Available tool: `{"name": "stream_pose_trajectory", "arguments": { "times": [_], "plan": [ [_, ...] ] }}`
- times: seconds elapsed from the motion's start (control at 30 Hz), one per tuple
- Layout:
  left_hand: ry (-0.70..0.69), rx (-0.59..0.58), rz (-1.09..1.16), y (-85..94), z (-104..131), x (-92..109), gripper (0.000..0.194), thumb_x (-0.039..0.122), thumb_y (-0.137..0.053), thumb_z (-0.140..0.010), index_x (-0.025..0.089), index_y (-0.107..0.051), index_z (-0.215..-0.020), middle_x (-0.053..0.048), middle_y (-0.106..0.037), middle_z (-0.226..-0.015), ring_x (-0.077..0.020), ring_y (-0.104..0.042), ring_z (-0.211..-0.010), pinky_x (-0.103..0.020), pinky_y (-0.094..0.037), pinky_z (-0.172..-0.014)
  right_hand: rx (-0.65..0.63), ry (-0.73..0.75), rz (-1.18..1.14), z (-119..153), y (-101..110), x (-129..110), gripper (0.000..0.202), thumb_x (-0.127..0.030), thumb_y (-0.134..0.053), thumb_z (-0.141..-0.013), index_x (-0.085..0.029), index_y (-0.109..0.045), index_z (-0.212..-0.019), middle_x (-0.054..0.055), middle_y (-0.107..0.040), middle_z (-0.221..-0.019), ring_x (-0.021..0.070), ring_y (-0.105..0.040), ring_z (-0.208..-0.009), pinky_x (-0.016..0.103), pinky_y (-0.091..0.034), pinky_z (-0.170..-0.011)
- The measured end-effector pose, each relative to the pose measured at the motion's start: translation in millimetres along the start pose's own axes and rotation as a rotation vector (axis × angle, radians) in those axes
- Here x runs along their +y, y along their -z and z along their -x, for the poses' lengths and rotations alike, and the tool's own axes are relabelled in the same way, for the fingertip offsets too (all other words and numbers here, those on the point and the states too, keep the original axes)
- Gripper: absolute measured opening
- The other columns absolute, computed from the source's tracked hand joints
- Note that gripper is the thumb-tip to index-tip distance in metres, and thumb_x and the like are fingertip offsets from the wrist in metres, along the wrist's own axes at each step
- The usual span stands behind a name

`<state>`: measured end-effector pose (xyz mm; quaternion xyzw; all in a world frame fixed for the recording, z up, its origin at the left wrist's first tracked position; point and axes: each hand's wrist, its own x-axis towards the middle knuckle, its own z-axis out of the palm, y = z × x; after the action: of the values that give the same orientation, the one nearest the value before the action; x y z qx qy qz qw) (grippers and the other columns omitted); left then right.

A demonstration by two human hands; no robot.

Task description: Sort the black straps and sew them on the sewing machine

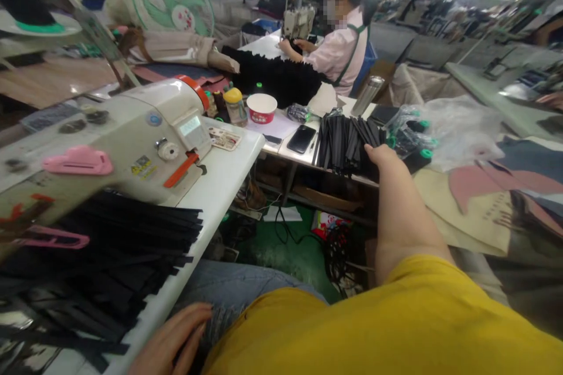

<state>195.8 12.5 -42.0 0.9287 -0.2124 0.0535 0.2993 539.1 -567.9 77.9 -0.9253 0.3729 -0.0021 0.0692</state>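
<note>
My right hand reaches out to a pile of black fabric strips on the white table. Its fingers are closed at the right end of the pile, partly hidden among the strips. My left hand lies low in the view over my jeans, fingers stretched out and holding nothing. Another heap of black strips covers the sewing machine bed on the left, beneath the arm of the white sewing machine. A pink clip sits on that machine.
A dark phone, a red-and-white bowl, a yellow-capped bottle and a steel flask stand around the pile. Plastic-wrapped thread spools lie to its right. A co-worker sews beyond. A green fan stands behind.
</note>
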Motion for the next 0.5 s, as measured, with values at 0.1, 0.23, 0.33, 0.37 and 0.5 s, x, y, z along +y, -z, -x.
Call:
{"name": "stream_pose_trajectory", "arguments": {
  "times": [0.1,0.23,0.33,0.37,0.5],
  "plan": [
    [0.069,-0.070,-0.030,7.3,-9,14,0.027,0.040,-0.053,-0.101,0.030,-0.072,-0.119,0.000,-0.075,-0.123,-0.0174,-0.074,-0.111,-0.023,-0.060,-0.097,0.046,-0.025,0.009,10,-3,1,0.070,-0.055,-0.051,-0.099,0.002,-0.048,-0.141,0.037,-0.053,-0.140,0.0398,-0.052,-0.135,0.053,-0.043,-0.107],
    [0.076,-0.108,-0.056,8.8,-15,20,0.029,0.039,-0.051,-0.102,0.028,-0.070,-0.121,-0.001,-0.075,-0.124,-0.0179,-0.073,-0.112,-0.026,-0.061,-0.097,0.303,0.205,-0.059,41,-1,0,0.056,-0.047,-0.050,-0.100,-0.005,-0.050,-0.137,0.031,-0.050,-0.141,0.0376,-0.049,-0.134,0.051,-0.038,-0.110],
    [0.067,-0.123,-0.090,9.2,-19,18,0.030,0.039,-0.050,-0.103,0.026,-0.070,-0.120,-0.003,-0.074,-0.123,-0.0203,-0.071,-0.113,-0.032,-0.061,-0.099,0.507,0.509,-0.250,77,-7,-7,0.032,-0.030,-0.044,-0.102,-0.013,-0.057,-0.126,0.020,-0.059,-0.128,0.0303,-0.056,-0.121,0.045,-0.043,-0.105],
    [0.053,-0.129,-0.102,9.3,-20,16,0.029,0.039,-0.049,-0.103,0.026,-0.070,-0.119,-0.004,-0.074,-0.122,-0.0215,-0.070,-0.114,-0.035,-0.059,-0.101,0.502,0.573,-0.294,92,-14,-11,0.031,-0.028,-0.038,-0.104,-0.015,-0.057,-0.125,0.018,-0.060,-0.123,0.0290,-0.057,-0.119,0.044,-0.043,-0.104],
    [-0.021,-0.152,-0.188,9.8,-29,11,0.028,0.034,-0.048,-0.104,0.022,-0.071,-0.113,-0.008,-0.074,-0.118,-0.0261,-0.067,-0.116,-0.045,-0.052,-0.107,0.002,0.765,-0.229,166,-72,-21,0.036,-0.029,-0.032,-0.107,-0.013,-0.056,-0.129,0.019,-0.060,-0.130,0.0283,-0.056,-0.125,0.047,-0.042,-0.110]
  ]
}}
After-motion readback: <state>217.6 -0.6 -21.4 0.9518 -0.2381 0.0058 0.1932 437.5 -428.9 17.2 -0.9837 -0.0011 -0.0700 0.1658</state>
